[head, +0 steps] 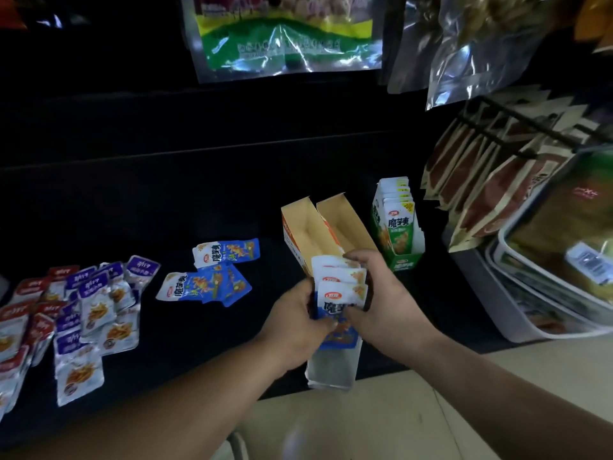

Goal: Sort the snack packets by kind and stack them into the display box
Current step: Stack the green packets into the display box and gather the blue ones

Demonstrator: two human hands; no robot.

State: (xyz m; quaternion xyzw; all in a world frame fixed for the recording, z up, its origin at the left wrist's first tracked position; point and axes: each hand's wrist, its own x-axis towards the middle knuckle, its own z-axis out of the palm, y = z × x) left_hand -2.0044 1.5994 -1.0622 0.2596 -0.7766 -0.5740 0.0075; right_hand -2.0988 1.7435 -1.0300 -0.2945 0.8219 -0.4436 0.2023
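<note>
Nearest the camera, a tall white-and-blue cardboard display box (331,370) stands at the front edge of the black shelf surface (199,200), its long axis running away from the viewer and its open top facing up. A row of white-and-blue foil snack packets (340,293) stands upright inside it, faces toward the viewer, each with a red oval logo above dark characters. The left hand (300,322) has its fingers curled around the left side of that row, and the right hand (381,300) grips the right side, thumb pressed on the front packet. Just behind the box stands an empty orange-and-white carton (308,227) with its flaps raised. Right of the carton, a green display box (403,260) holds a full upright row of green-and-white packets (399,224). Left of the white-and-blue box, a few loose blue packets (212,277) lie flat; farther left sprawl purple and red packets (66,313).
</note>
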